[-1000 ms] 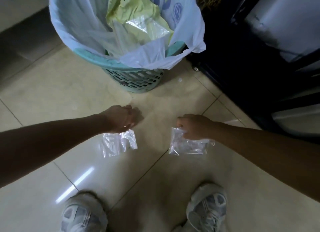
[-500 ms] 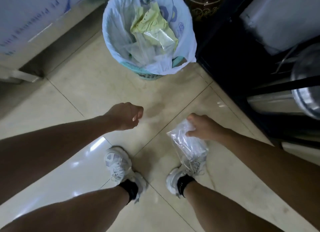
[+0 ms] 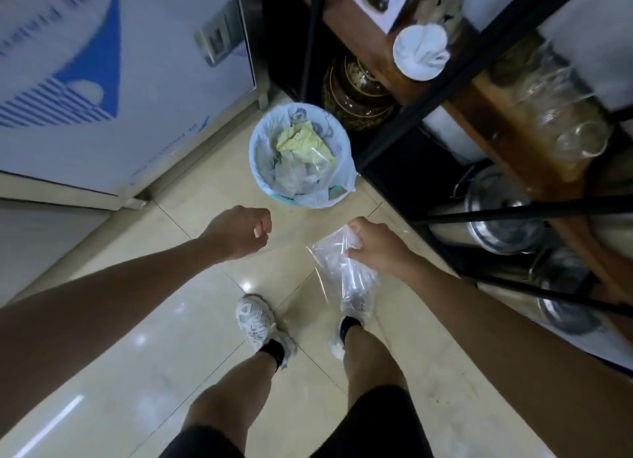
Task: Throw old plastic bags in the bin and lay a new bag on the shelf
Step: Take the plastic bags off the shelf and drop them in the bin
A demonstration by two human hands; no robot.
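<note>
Gripping a clear plastic bag [image 3: 342, 272], the right hand [image 3: 376, 248] hangs beside the curled, empty left hand [image 3: 239, 231]; bin [image 3: 263, 180] just beyond both.

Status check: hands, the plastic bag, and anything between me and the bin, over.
Left hand closed, nothing visible in it. Right hand gripping clear plastic bag. Lined bin ahead, part full. Floor between is bare.

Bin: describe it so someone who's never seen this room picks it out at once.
Start at the big white appliance with blue graphics on the left and the dark shelf rack on the right. The bin stands on the tiled floor between them, ahead of both hands. It is the only round, open-topped container lined with a pale bag, with yellowish and clear plastic inside.
</note>
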